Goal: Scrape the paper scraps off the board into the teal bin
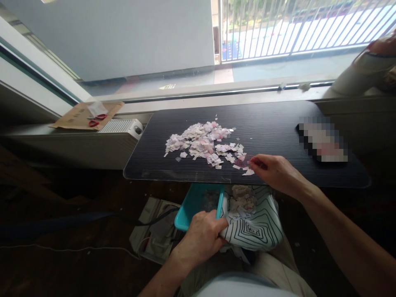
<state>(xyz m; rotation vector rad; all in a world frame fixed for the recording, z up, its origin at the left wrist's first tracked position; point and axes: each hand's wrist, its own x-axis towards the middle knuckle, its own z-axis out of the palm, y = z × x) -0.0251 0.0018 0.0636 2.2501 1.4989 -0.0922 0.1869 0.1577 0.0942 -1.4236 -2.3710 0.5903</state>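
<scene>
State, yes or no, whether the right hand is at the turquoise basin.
No, the right hand is at the paper scraps on the black table.

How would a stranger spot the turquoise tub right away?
Start at the large dark tabletop. Below its near edge, the left hand holds an open rectangular tub. Its plain turquoise sets it apart from the white, black-lined cloth beside it.
</scene>
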